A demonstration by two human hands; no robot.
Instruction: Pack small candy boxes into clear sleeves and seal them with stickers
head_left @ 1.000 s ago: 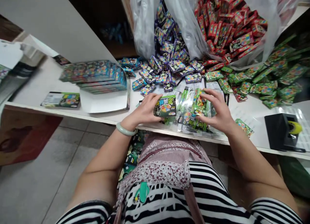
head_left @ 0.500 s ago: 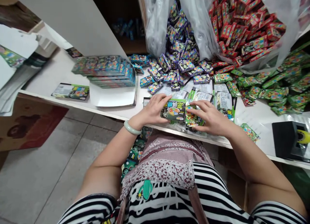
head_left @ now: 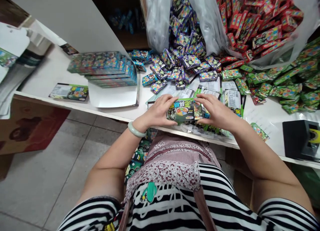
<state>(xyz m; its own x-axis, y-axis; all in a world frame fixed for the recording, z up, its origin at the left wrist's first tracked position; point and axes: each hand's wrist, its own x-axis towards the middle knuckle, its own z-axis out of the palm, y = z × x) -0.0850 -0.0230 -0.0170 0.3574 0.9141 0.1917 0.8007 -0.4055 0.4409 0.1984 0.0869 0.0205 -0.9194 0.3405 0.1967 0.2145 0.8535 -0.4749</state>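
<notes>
A small green and black printed box [head_left: 181, 110] lies between my two hands near the table's front edge. Its left end is gripped by my left hand [head_left: 160, 112], thumb below and fingers above. My right hand [head_left: 215, 112] curves round the right end of the same printed packaging, fingers on top and thumb at the bottom edge. Beneath and behind are flat printed cards and clear plastic. Purple boxes [head_left: 191, 61] are heaped just beyond my hands.
Red boxes [head_left: 267, 34] fill a clear bag at the back right, with green packets [head_left: 286, 89] below. Stacked blue boxes [head_left: 112, 69] stand on a white tray [head_left: 112, 98] at left. A black tape dispenser [head_left: 296, 141] sits at right.
My right hand has closed in on the right end of the packaging, and the card piece there now lines up with the box. The view has shifted slightly.
</notes>
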